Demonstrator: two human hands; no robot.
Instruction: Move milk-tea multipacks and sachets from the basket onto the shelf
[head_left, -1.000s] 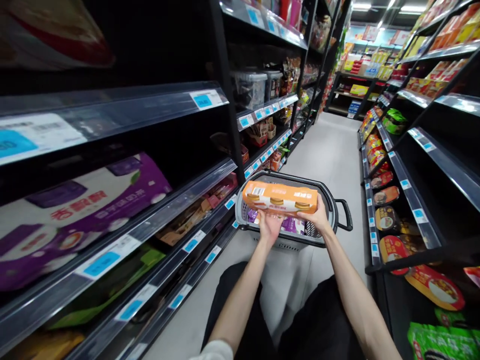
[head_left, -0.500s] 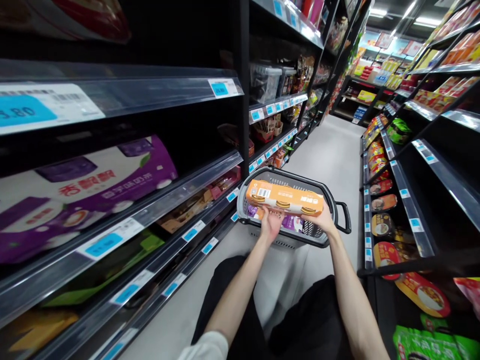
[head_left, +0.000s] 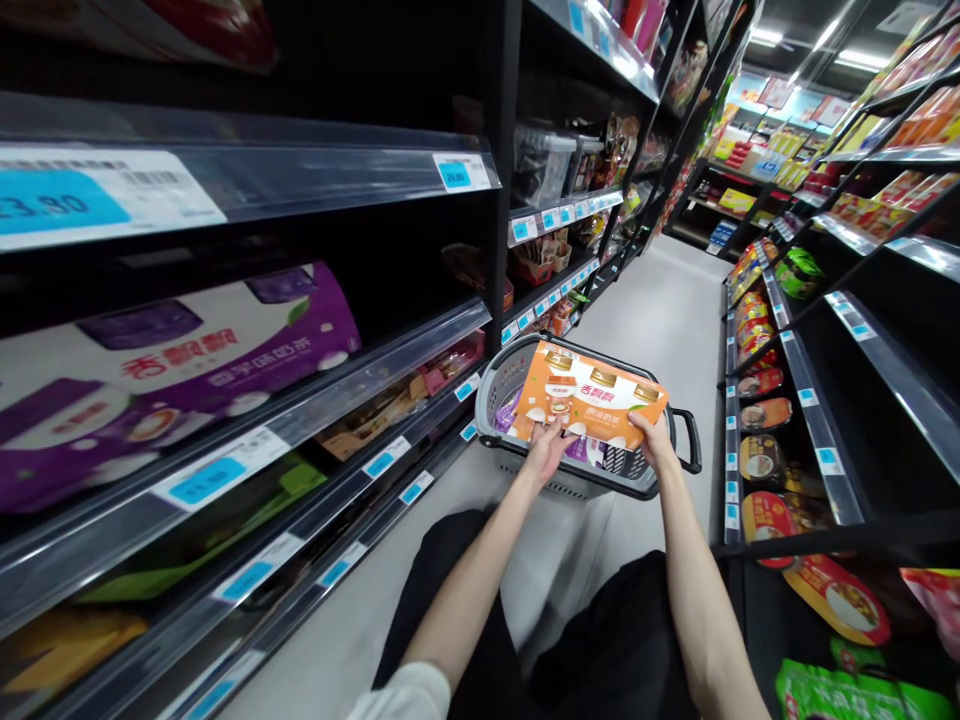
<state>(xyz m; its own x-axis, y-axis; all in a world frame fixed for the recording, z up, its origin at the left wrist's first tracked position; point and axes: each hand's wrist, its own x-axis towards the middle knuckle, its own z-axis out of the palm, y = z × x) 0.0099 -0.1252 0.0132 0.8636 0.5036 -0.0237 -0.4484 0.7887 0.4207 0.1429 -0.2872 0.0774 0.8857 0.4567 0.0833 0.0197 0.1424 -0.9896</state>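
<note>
Both my hands hold an orange multi-pack of cups [head_left: 589, 400] over a grey shopping basket [head_left: 495, 385] on the aisle floor. My left hand [head_left: 550, 447] grips the pack's near left edge, and my right hand [head_left: 651, 440] grips its near right corner. The pack's printed front face is tilted up towards me. A purple pack [head_left: 511, 410] lies inside the basket under it. The basket's black handle [head_left: 690, 440] sticks out to the right.
Black shelves line both sides of the aisle. The left shelf holds a large purple pack [head_left: 172, 370] behind blue price tags [head_left: 206, 478]. The right shelves carry bowl noodles [head_left: 757, 455] and green bags [head_left: 847, 695]. The grey floor [head_left: 660, 300] runs ahead to more shelves.
The orange pack has been turned from its narrow side to its wide printed face, and lowered a little nearer the basket. Both hands stayed on it. The view has shifted slightly.
</note>
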